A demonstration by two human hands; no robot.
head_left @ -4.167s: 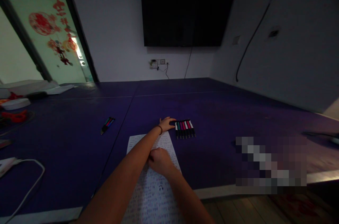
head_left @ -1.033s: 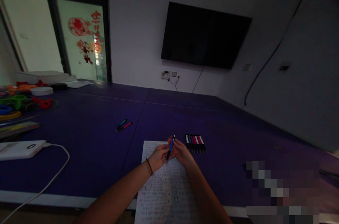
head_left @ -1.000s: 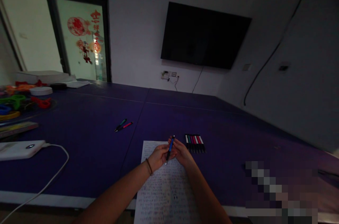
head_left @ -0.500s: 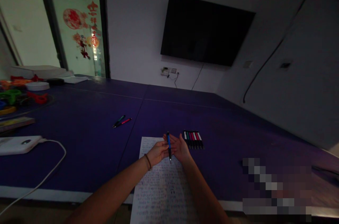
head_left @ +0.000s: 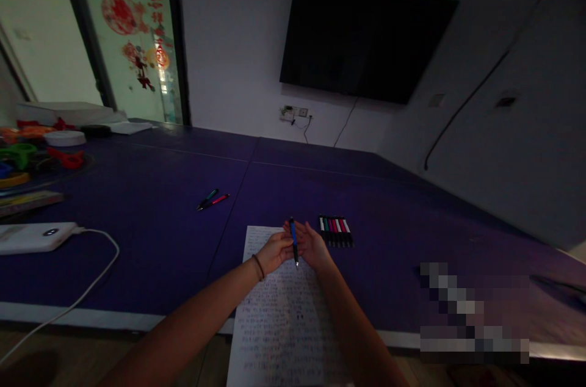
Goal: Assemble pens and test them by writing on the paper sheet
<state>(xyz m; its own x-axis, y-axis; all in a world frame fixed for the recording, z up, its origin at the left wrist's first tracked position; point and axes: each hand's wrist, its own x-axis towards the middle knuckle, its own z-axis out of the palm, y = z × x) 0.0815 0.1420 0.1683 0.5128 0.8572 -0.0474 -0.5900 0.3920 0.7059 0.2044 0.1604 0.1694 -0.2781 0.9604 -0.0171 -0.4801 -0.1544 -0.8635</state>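
Observation:
A blue ballpoint pen with a black grip points its metal tip down toward me. My left hand, with a brown band at the wrist, pinches the pen between its fingers. Just behind the pen, my right hand is open, palm turned up and fingers stretched out toward the left hand. The pen crosses in front of those fingers; whether it rests on them I cannot tell. Beneath both hands lies a long sheet of handwritten paper, which hangs over the table's near edge and is partly hidden by the right forearm.
Right of my hands, several pens lie in a row. A green pen and a red pen touch at the left on the purple table. Farther left are a white power bank with a cable and several coloured scissors.
The whole view has shifted slightly, with the table and wall higher in the picture. Both hands and the blue pen keep nearly the same pose over the paper.

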